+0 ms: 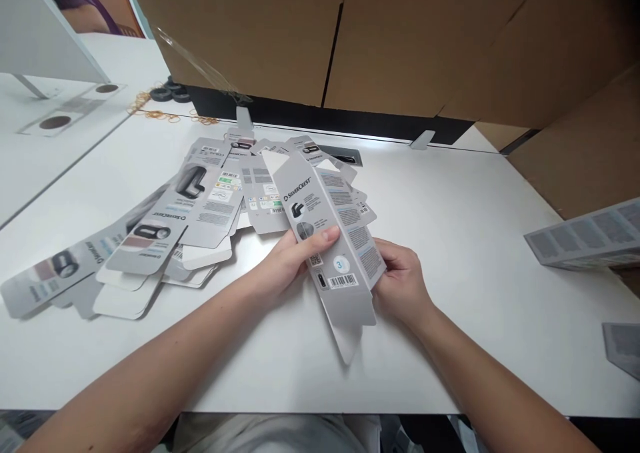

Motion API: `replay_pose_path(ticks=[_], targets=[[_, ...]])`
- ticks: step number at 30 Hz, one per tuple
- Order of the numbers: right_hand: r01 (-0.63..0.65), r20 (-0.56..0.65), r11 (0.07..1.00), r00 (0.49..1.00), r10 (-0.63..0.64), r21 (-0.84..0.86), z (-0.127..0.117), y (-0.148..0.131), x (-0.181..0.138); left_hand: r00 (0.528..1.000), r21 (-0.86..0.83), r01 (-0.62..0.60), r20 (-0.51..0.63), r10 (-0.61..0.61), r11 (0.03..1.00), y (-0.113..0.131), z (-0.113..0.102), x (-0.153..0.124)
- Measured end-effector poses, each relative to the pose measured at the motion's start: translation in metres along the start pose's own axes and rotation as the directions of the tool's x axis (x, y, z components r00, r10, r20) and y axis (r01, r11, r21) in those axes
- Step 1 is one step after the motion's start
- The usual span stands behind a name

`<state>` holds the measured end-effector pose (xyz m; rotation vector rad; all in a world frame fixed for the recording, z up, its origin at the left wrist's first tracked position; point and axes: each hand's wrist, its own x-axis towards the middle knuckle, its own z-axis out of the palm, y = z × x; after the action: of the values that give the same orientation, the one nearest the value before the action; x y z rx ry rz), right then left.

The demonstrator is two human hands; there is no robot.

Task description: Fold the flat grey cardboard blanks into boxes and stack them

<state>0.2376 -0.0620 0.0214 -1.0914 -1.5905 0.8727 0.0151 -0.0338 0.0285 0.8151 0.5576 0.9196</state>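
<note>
I hold a flat grey unfolded carton (pixel 330 239) printed with a logo, a barcode and a small product picture, tilted over the white table (pixel 450 239). My left hand (pixel 287 259) grips its left edge, thumb pressed on the printed face. My right hand (pixel 400 283) clasps its right edge from behind, fingers curled. Just beyond and to the left lies a loose pile of several like flat cartons (pixel 200 206), fanned out across the table.
Large brown cardboard boxes (pixel 400 39) wall off the back and right. More grey cartons (pixel 585 236) lie at the right edge. Rubber bands (pixel 155 109) and black round parts (pixel 170 93) sit at back left. Another person's arm (pixel 85 13) shows top left.
</note>
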Motion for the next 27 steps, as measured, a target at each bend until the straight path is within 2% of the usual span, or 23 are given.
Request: replay_pose_path(ticks=[3,6,10,14,17,18,20,23,25,27], targets=[[0.034,-0.030,0.992,0.999,-0.037,-0.120,-0.003,0.007,-0.003,0.996,0.026,-0.029,-0.083,0.031,0.999,0.001,-0.002,0.001],[0.087,-0.020,0.972,0.995,-0.094,-0.220,-0.006,0.013,-0.007,0.987,0.059,0.011,-0.160,-0.002,0.998,0.003,-0.005,0.001],[0.121,0.013,0.961,0.992,-0.122,-0.249,-0.006,0.013,-0.010,0.978,0.059,0.040,-0.208,-0.027,0.997,0.004,-0.004,0.001],[0.094,-0.091,0.971,0.989,-0.117,-0.218,-0.002,0.009,-0.008,0.963,-0.056,-0.109,-0.253,0.091,0.993,0.008,0.000,0.002],[0.019,-0.241,0.981,0.968,-0.065,-0.191,-0.002,0.007,-0.005,0.909,-0.097,-0.282,-0.346,0.233,0.955,0.015,0.001,0.003],[-0.003,-0.263,0.984,0.964,-0.044,-0.176,-0.003,0.007,-0.004,0.891,-0.106,-0.327,-0.367,0.269,0.939,0.017,0.000,0.003],[-0.040,-0.232,0.990,0.973,0.008,-0.135,-0.005,0.007,-0.003,0.876,-0.133,-0.375,-0.375,0.304,0.917,0.021,-0.001,0.003],[-0.064,-0.141,0.994,0.989,0.052,-0.085,-0.005,0.007,-0.004,0.898,-0.165,-0.337,-0.352,0.264,0.927,0.021,-0.004,0.005],[-0.015,-0.185,0.993,0.983,-0.006,-0.113,-0.004,0.007,-0.004,0.906,-0.154,-0.296,-0.356,0.226,0.943,0.018,-0.006,0.006],[0.074,-0.272,0.979,0.954,-0.124,-0.190,-0.003,0.007,-0.004,0.906,-0.126,-0.267,-0.370,0.204,0.955,0.015,-0.006,0.007]])
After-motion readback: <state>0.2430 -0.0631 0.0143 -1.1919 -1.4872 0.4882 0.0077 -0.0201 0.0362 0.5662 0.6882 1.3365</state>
